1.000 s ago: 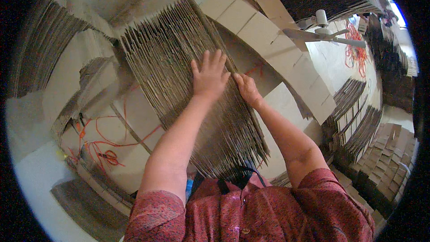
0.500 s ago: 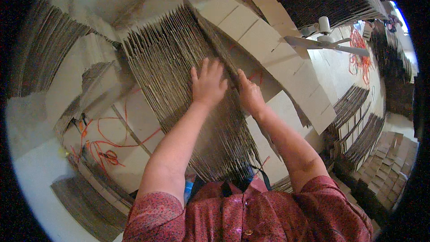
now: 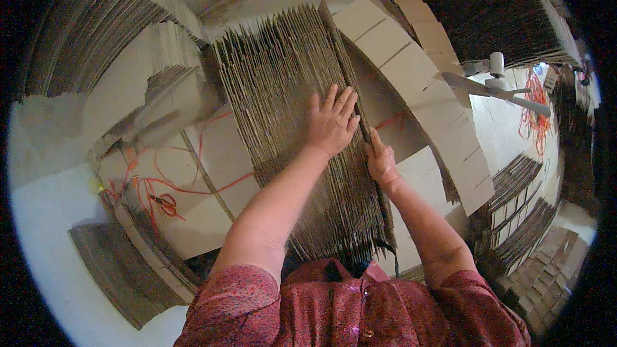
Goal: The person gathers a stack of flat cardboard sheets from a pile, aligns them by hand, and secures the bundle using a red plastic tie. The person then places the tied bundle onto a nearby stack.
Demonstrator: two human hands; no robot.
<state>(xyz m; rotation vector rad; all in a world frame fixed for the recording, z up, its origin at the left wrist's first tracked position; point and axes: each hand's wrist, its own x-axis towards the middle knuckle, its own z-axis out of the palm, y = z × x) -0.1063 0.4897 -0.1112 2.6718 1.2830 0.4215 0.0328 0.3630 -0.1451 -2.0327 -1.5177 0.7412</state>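
Note:
A long bundle of flat cardboard sheets [image 3: 283,83] stands on edge in front of me, with the sheet edges facing up. My left hand [image 3: 332,122] rests on these edges, its palm down and fingers spread. At the bundle's right side, my right hand [image 3: 383,160] grips the outermost cardboard sheet [image 3: 347,67], which runs along the bundle. Part of the right hand's fingers is hidden behind that sheet.
Orange-red twine [image 3: 164,202] trails loosely on the left, with scissors [image 3: 166,204] among it. Slotted cardboard [image 3: 411,83] lies to the right, near a white fan [image 3: 498,87]. More cardboard stacks [image 3: 96,32] stand at the far left, with others [image 3: 501,19] at the far right.
The outermost sheet leaned away from the bundle at its far end and now sits closer against it. Both hands stay at the bundle, while the whole view has shifted.

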